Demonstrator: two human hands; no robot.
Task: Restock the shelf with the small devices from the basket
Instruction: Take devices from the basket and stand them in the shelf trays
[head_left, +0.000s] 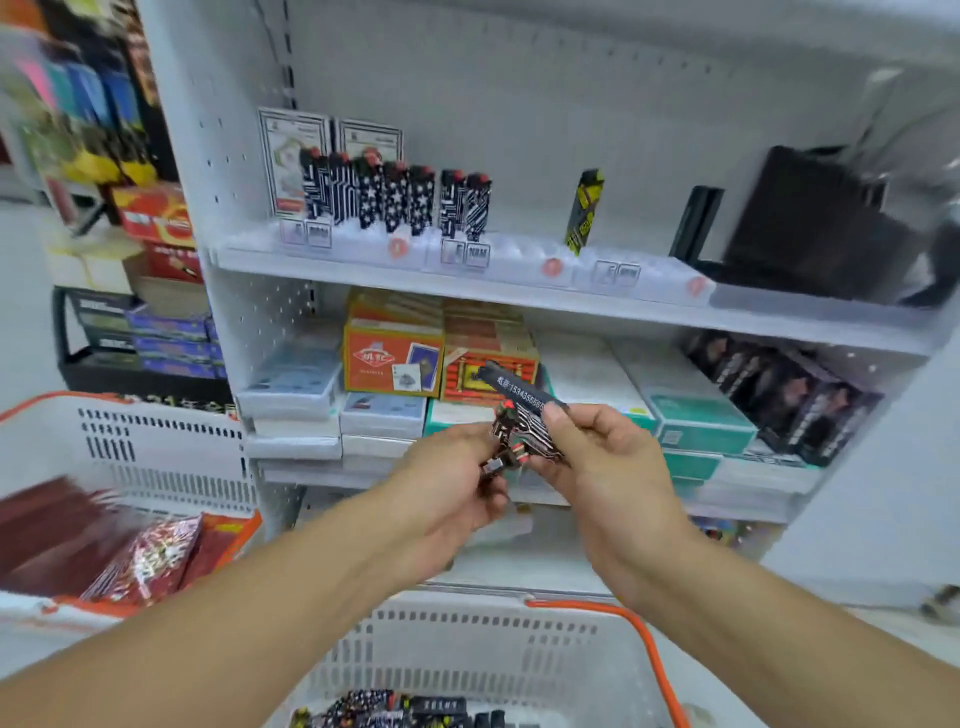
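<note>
Both my hands meet in front of the white shelf unit, at the height of its middle level. My left hand grips a few small patterned devices with red tops. My right hand pinches the same bunch, plus a black device with white print that sticks up to the left. On the upper shelf stands a row of the same dark patterned devices, a yellow-black one and a black one. The white basket below me holds several more devices.
Boxes of playing cards and flat packs fill the middle shelf. A dark box stands at the upper shelf's right end. A second white basket with red packets sits at the left. An orange handle arcs over the near basket.
</note>
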